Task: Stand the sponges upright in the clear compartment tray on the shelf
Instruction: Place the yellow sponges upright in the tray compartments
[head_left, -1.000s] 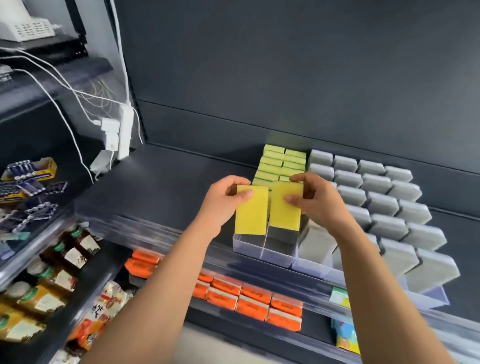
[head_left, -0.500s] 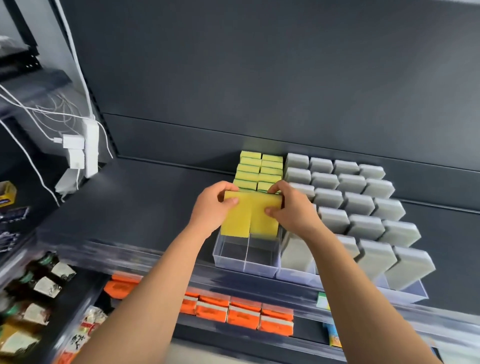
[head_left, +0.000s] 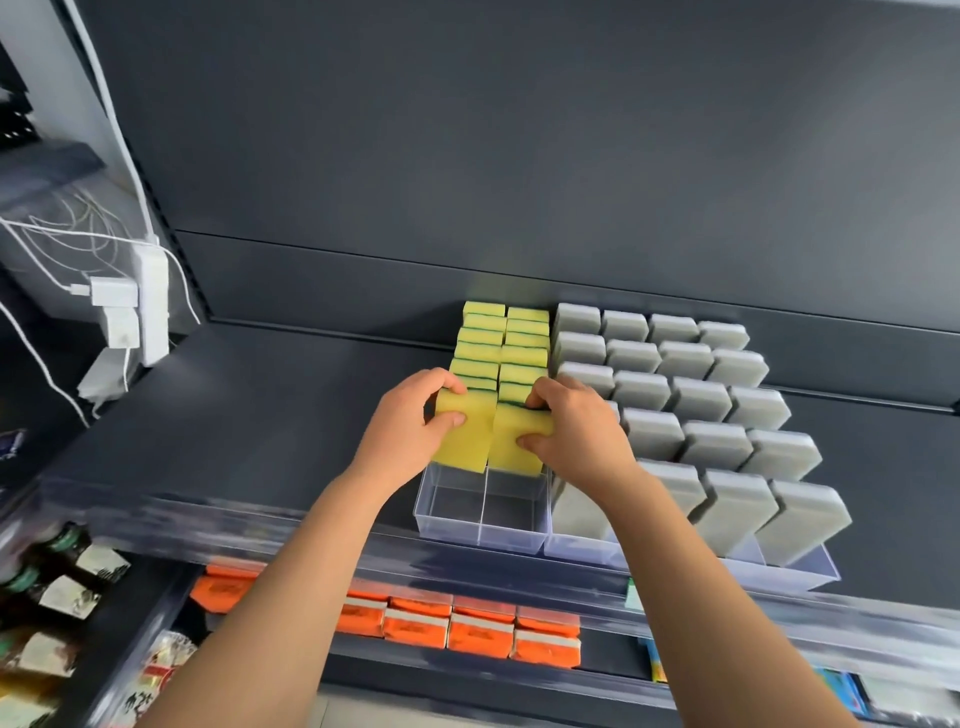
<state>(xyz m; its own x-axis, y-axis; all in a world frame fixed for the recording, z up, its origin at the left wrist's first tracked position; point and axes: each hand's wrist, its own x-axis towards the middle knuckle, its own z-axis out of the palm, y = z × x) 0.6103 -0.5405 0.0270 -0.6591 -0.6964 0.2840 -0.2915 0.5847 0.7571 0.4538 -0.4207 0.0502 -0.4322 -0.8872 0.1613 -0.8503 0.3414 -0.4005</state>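
Dark shelf (head_left: 260, 415), the stock sits right of centre and runs from the front edge to the back wall.

Grey sponges (head_left: 701, 405): four columns upright in their own tray, taking the right part of the shelf. Not our job.

Clear compartment tray (head_left: 483, 514): two columns wide, touching the grey block's left side, front wall at the shelf's front edge. Yellow sponges (head_left: 501, 343) already stand upright in both columns from the back wall forward. The front pair of cells is bare.

Lower tier under the front edge: orange packs (head_left: 467, 629), irrelevant.

Left hand (head_left: 400, 431) grips the left sponge (head_left: 462, 441), thumb on the near face, fingers curled over the top. Right hand (head_left: 576, 431) grips the right sponge (head_left: 514, 447) the same way. Both sponges are upright, side by side and touching, right behind the bare front cells and up against the last filled row. Their lower edges are at rim height; I can't tell whether they're seated on the floor of their cells.

Step, my read: a paired insert, one sponge per column, second row from the front.

Next: push both straight down until they bottom out, keep them vertical and pressed back against the row behind, then let go. One row is left after that. Risk: foam catching on the centre divider and tilting.
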